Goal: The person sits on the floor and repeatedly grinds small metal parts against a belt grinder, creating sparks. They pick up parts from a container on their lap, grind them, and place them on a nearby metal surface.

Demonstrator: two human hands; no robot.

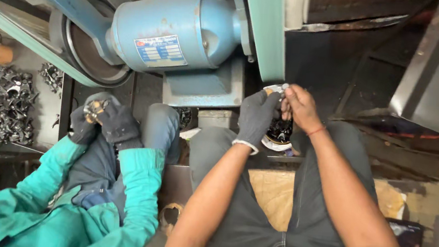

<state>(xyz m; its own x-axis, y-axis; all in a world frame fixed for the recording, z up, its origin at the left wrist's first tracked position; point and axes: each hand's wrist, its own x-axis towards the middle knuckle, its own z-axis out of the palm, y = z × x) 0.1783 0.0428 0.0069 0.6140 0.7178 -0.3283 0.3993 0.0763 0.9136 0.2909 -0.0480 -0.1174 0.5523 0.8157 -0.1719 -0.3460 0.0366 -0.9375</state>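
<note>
My left hand wears a dark grey glove and my right hand is bare with a red thread at the wrist. Both hands meet on a small shiny metal part, held close to the green belt guard of the machine. Just below my hands a white bowl with dark contents rests between my knees. My legs are in grey trousers.
A blue electric motor with a pulley stands ahead. At left a co-worker in a teal jacket holds a metal part in gloved hands. A heap of metal parts lies far left. Cardboard lies under my legs.
</note>
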